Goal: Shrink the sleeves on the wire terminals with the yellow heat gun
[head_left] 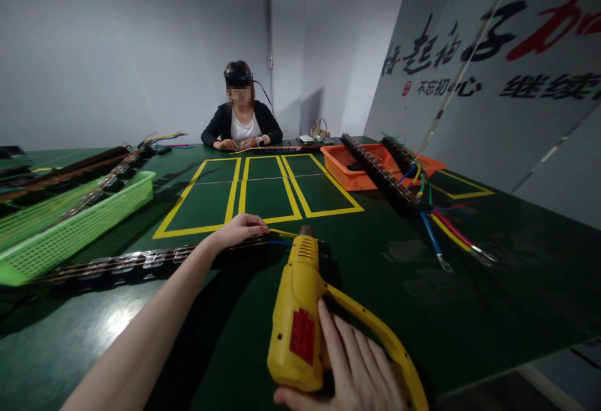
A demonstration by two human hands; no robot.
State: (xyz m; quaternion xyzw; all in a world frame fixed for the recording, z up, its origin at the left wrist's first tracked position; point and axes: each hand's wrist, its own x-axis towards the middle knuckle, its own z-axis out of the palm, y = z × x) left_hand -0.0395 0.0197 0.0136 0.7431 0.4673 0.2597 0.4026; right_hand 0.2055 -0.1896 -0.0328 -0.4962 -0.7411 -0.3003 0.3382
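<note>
My right hand (352,367) grips the handle of a yellow heat gun (300,311) at the near edge of the table, its nozzle pointing away from me. My left hand (239,229) rests on the end of a long dark cable chain (126,264) that lies across the green table, where yellow and blue wires (282,235) come out. The gun's nozzle sits just right of those wire ends, close to my left fingers.
A green basket (70,226) stands at the left with more chains. An orange basket (352,166) sits at the back right, with cable chains (380,173) and coloured wires (446,229) trailing from it. Yellow tape rectangles (263,192) mark the table's middle. A person (241,123) sits opposite.
</note>
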